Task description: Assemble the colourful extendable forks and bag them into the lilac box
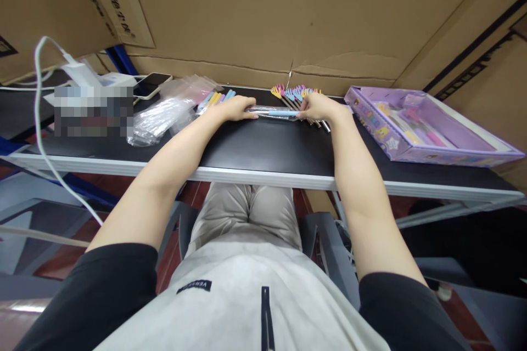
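Observation:
Both hands hold a slim stick with a light blue section [283,113], which lies inside a clear plastic sleeve [263,109] stretched level just above the black tabletop. My left hand [239,108] pinches the sleeve's left end. At the other end, the fingers of my right hand [313,106] close on the blue part. Behind and beneath my right hand lie several metal rods with pink, blue and yellow claw-shaped heads [294,92], like back scratchers. Several pastel sticks [216,98] in blue, yellow and purple rest beside my left hand, partly covered by it.
Crumpled clear plastic bags [167,112] lie on the left, near a phone [153,85] and a white charger with cable [82,72]. An open purple box [395,145] holding pastel items stands at the right. Cardboard [263,16] walls the back; a metal edge [263,176] runs along the front.

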`<state>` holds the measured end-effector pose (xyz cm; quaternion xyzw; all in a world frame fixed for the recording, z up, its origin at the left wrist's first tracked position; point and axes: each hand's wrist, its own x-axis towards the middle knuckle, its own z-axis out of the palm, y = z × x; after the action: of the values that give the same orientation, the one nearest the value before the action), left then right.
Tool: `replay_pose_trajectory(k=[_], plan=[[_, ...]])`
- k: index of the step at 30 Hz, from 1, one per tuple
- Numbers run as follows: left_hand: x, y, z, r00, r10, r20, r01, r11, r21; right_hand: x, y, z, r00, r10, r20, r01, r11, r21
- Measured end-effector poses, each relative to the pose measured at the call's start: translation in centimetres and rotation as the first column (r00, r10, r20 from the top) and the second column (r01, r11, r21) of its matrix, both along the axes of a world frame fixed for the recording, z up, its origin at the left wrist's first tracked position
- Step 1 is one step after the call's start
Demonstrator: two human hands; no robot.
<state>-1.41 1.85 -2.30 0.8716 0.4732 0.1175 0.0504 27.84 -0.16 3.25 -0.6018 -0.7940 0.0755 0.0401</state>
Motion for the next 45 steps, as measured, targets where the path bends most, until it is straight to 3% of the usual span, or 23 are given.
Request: replay_pose_trajectory(k=[6, 12, 16, 28, 38, 45], plan=[[1.1, -0.4, 0.1, 0.999, -0.035, -0.005, 0.035, 0.999, 0.009, -0.9, -0.3, -0.1, 0.995, 0.039, -0.09, -0.04, 0.999, -0.002], [1.5, -0.6, 0.1, 0.999, -0.033, 0.009, 0.033, 0.999, 0.021, 0.6, 1.2, -0.5, 0.996, -0.004, 0.094, -0.008, 0.993, 0.119], [1.5, -0.7, 0.1, 1.0, -0.016, 0.021, 0.016, 1.0, 0.017, 0.6, 1.1, -0.4, 0.99, -0.007, 0.14, -0.005, 0.997, 0.082], [1.3, 0.1, -0.5, 0.996, -0.044, 0.078, 0.042, 0.999, 0.022, 0.9, 1.3, -0.5, 0.999, -0.03, 0.033, 0.033, 0.994, -0.104], [1.8, -0.3, -0.2, 0.998, -0.056, -0.007, 0.057, 0.997, 0.053, 0.1, 1.3, -0.9, 0.999, 0.049, 0.012, -0.047, 0.994, -0.1], [2.0, -0.6, -0.1, 0.996, -0.063, -0.059, 0.067, 0.995, 0.078, -0.6, -0.2, -0.2, 1.0, 0.016, 0.002, -0.015, 0.994, -0.112]])
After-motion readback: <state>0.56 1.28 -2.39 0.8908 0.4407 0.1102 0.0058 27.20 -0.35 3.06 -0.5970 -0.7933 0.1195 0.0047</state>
